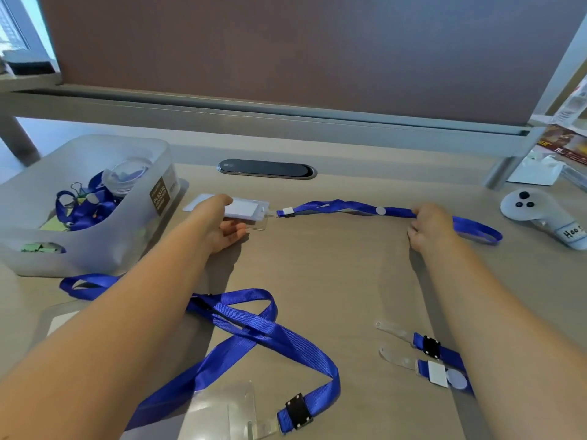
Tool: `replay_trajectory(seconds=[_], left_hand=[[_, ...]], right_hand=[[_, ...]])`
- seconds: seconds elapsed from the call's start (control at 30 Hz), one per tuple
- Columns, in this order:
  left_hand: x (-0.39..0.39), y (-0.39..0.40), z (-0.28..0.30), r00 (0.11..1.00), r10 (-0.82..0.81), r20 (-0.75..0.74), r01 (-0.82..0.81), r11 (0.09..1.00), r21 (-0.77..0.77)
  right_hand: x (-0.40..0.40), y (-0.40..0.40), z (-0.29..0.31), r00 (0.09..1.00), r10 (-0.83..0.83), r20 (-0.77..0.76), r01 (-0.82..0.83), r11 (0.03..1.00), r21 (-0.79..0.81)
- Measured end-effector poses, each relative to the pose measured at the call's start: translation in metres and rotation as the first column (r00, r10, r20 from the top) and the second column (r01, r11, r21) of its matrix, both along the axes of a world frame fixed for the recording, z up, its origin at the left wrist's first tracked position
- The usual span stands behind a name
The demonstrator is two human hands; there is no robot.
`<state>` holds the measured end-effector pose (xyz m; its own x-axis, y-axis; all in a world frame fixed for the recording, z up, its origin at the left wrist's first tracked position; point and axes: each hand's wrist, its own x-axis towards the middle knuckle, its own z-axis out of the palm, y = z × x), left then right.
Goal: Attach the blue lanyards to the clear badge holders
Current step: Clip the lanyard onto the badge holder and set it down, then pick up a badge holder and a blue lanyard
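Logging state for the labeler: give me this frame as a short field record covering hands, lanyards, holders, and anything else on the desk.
left hand: holds far badge holder
right hand: grips stretched lanyard near its loop end
stretched lanyard: clear strap joined to far badge holder
near lanyard: looped, strap at near badge holder; join unclear
spare lanyard ends: two, by right forearm, no holders
other: plastic container with more lanyards, left; controller, right

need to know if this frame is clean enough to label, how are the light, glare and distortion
Head view: soft, even light, with the window blown out at upper left and faint arm shadows on the table; head view: pale glare on the near clear badge holder blurs its edges; head view: wide-angle stretch bows the partition rail; mild softness, but the container label is readable.
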<state>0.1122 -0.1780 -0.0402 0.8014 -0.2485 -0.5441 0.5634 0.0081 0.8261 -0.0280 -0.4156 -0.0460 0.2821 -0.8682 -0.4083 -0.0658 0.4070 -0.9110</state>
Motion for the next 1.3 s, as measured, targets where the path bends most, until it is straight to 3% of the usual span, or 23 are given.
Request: replay_trajectory(seconds=[0.1, 0.23, 0.37, 0.43, 0.57, 0.67, 0.83, 0.97, 1.13, 1.23, 1.3], left_hand=[[-0.01, 0.02, 0.007, 0.993, -0.112, 0.025, 0.109, 0.989, 0.102], [-0.035, 0.057, 0.019, 0.951, -0.228, 0.207, 0.185, 0.96, 0.209], [-0.063, 0.1, 0.025, 0.742, -0.423, 0.52, 0.137, 0.855, 0.501], [-0.077, 0.123, 0.025, 0.616, -0.544, 0.569, 0.126, 0.782, 0.61], [-0.102, 0.163, 0.016, 0.461, -0.763, 0.453, 0.189, 0.583, 0.79], [-0.126, 0.177, 0.009, 0.353, -0.863, 0.361, 0.227, 0.454, 0.862], [-0.155, 0.175, -0.014, 0.058, -0.987, 0.148, 0.15, 0.156, 0.976], [-0.159, 0.172, -0.015, 0.033, -0.995, 0.094, 0.075, 0.097, 0.993], [-0.163, 0.171, -0.001, 0.018, -0.998, 0.058, -0.041, 0.057, 0.998], [-0.162, 0.168, 0.008, 0.043, -0.993, 0.111, -0.137, 0.104, 0.985], [-0.159, 0.166, 0.015, 0.059, -0.979, 0.195, -0.138, 0.185, 0.973]], right_hand=[[-0.014, 0.024, 0.008, 0.995, 0.039, -0.087, -0.042, 0.998, -0.035], [-0.03, 0.067, 0.019, 0.963, 0.225, -0.147, -0.246, 0.959, -0.142], [-0.044, 0.118, 0.019, 0.89, 0.389, -0.238, -0.447, 0.846, -0.29], [-0.05, 0.145, 0.017, 0.845, 0.441, -0.303, -0.529, 0.775, -0.345], [-0.062, 0.194, 0.012, 0.754, 0.507, -0.418, -0.654, 0.637, -0.407], [-0.073, 0.22, 0.008, 0.712, 0.467, -0.525, -0.7, 0.534, -0.474], [-0.093, 0.239, 0.0, 0.609, 0.408, -0.68, -0.785, 0.431, -0.444], [-0.108, 0.243, -0.001, 0.483, 0.424, -0.766, -0.867, 0.354, -0.351], [-0.117, 0.245, 0.007, 0.408, 0.498, -0.766, -0.908, 0.31, -0.282], [-0.12, 0.248, 0.011, 0.343, 0.485, -0.805, -0.937, 0.234, -0.259], [-0.122, 0.249, 0.012, 0.353, 0.469, -0.809, -0.935, 0.212, -0.285]])
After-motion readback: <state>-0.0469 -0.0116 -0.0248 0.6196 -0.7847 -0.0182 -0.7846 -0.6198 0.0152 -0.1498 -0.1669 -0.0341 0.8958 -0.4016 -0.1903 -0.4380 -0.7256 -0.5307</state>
